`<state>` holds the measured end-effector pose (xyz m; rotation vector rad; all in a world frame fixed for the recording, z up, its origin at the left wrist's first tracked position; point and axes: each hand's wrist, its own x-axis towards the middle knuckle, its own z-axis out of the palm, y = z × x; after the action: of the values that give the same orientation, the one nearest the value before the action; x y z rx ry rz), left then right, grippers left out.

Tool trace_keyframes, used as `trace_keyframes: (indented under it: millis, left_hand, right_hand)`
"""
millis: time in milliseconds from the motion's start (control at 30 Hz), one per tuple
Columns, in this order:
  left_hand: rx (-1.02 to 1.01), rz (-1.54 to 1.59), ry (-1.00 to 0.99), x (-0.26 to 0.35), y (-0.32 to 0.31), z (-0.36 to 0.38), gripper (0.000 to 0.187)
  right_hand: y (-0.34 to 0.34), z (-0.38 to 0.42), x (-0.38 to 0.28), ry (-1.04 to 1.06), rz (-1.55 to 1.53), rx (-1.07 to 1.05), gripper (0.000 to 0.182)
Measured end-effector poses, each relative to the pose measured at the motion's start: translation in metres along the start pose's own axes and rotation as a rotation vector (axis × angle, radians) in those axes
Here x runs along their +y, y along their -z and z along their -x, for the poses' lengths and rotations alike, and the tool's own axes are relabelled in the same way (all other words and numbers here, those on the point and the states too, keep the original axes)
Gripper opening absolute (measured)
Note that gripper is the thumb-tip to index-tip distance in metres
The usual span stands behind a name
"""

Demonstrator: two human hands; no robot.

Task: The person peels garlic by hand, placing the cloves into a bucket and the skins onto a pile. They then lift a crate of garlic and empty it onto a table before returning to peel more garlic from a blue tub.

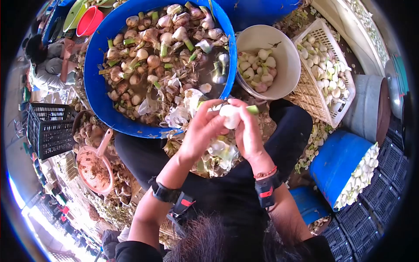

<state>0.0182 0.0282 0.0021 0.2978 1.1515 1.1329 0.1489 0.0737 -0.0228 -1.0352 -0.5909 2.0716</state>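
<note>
A white, peeled-looking garlic bulb (pixel 230 116) with a short green stem is held between my two hands, above my lap. My left hand (pixel 204 125) closes on it from the left, thumb and fingers against its side. From the right, my right hand (pixel 248 136) wraps round the bulb, and the stem pokes out past its fingers. A small dark thing shows by the fingertips, too small to name. Just beyond my hands stands a big blue tub (pixel 98 98) of unpeeled garlic in murky water. Loose skins (pixel 223 153) lie in a heap below my hands.
At the upper right are a white bucket (pixel 288 65) of cleaned bulbs and a tilted white crate (pixel 347 111) of garlic. Blue barrels (pixel 336 161) lie further right. On the left are a pink strainer (pixel 94 170), a black crate (pixel 50 131) and another person (pixel 50 65).
</note>
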Motion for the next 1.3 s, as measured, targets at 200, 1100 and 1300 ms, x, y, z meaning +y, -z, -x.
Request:
trace_keyframes:
  millis: [200,1100,1300]
  left_hand:
    - [0.144,-0.773,-0.162,0.025,-0.002,-0.002,0.017]
    - [-0.033,-0.465,0.261,0.004,0.064,-0.184,0.025]
    - [-0.039,-0.37,-0.041,0.036,0.027,-0.061,0.018]
  right_hand:
    - [0.014,-0.004,-0.015,0.206,0.392,-0.151,0.022]
    - [0.038,-0.049,-0.04,0.206,0.42,0.049,0.035]
    - [0.0,-0.038,-0.006,0.546,0.868,-0.116,0.054]
